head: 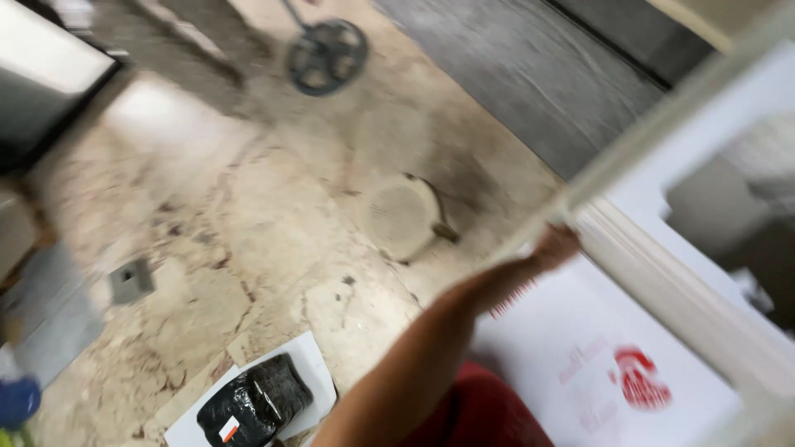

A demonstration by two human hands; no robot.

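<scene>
From my head camera, blurred, my right hand point(553, 247) reaches out to touch a white frame point(662, 277), whether gripping it I cannot tell, a white sheet point(571, 364) just below my fingers.

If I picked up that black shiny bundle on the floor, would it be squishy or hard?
Probably squishy: the black bundle looks wrapped in wrinkled plastic film, bulging unevenly. The glossy wrap may be a bit slippery. It lies flat on a white sheet, so it seems unlikely to roll. The blur hides finer detail.
</scene>
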